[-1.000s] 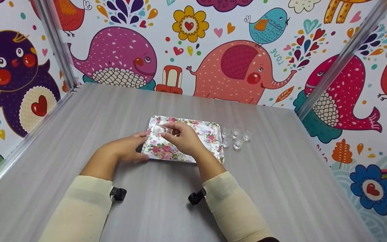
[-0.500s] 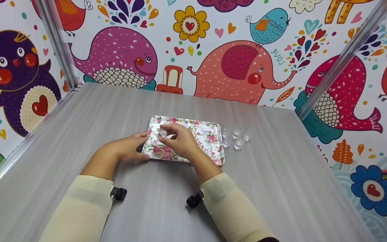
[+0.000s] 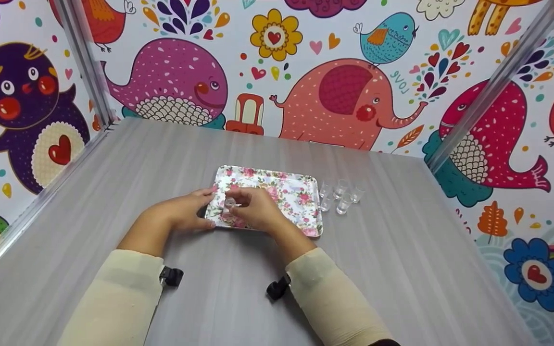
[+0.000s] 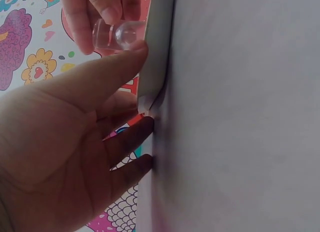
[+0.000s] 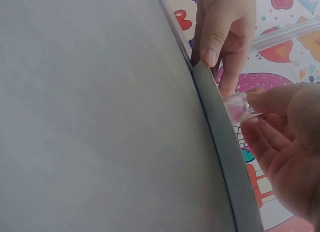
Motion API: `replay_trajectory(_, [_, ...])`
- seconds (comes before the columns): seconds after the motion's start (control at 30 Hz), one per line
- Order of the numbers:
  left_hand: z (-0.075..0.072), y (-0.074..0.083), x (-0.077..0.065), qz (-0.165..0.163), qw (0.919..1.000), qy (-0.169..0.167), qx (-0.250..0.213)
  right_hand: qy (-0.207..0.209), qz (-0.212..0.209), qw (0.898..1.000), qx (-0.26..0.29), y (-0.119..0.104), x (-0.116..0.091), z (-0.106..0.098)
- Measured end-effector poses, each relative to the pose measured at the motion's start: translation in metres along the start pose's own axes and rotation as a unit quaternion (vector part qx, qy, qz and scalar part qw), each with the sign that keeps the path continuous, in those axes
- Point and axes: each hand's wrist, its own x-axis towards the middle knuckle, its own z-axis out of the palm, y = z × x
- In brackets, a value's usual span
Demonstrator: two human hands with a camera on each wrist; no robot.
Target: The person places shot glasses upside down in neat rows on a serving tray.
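My right hand [image 3: 253, 209] pinches a small clear shot glass [image 3: 229, 203] between thumb and fingers over the left part of a flowered tray [image 3: 296, 218]. In the left wrist view the glass [image 4: 117, 35] stands close to the tray's surface, its mouth facing away from the tray. My left hand [image 3: 185, 211] rests along the tray's left edge, fingers extended and fingertips at the rim, the thumb at the near corner. The right wrist view shows the right thumb on the glass [image 5: 237, 108], with the left hand [image 5: 227, 31] just beyond it.
Several more clear shot glasses [image 3: 343, 205] stand grouped on the grey table [image 3: 378, 259], just right of the tray. Walls printed with cartoon animals [image 3: 339, 105] enclose the table behind and at both sides, with metal posts [image 3: 493, 81] in the corners.
The right hand has brought the shot glass nearer to me across the tray, toward its near left corner. My left hand and the other glasses have stayed where they were.
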Motion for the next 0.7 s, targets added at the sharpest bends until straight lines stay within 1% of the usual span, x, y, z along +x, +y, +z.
replay_trajectory(0.2, [-0.001,0.000,0.000,0.002,1.0000,-0.002,-0.003,-0.006,0.006,1.000,0.009,0.002,0.001,-0.001])
replay_trajectory(0.33, [0.000,-0.001,0.000,0.006,1.0000,0.000,-0.007,-0.015,0.011,1.000,0.024,0.001,-0.001,-0.010])
replay_trajectory(0.43, [0.000,0.000,0.000,0.006,1.0000,0.000,-0.006,-0.013,0.013,0.999,0.039,0.002,-0.004,-0.026])
replay_trajectory(0.5, [0.000,0.000,0.000,0.004,1.0000,-0.001,-0.004,-0.004,0.012,0.999,0.046,0.006,-0.007,-0.040])
replay_trajectory(0.7, [0.001,-0.001,0.002,0.001,1.0000,-0.002,-0.003,0.054,0.006,0.996,0.070,0.023,-0.022,-0.085])
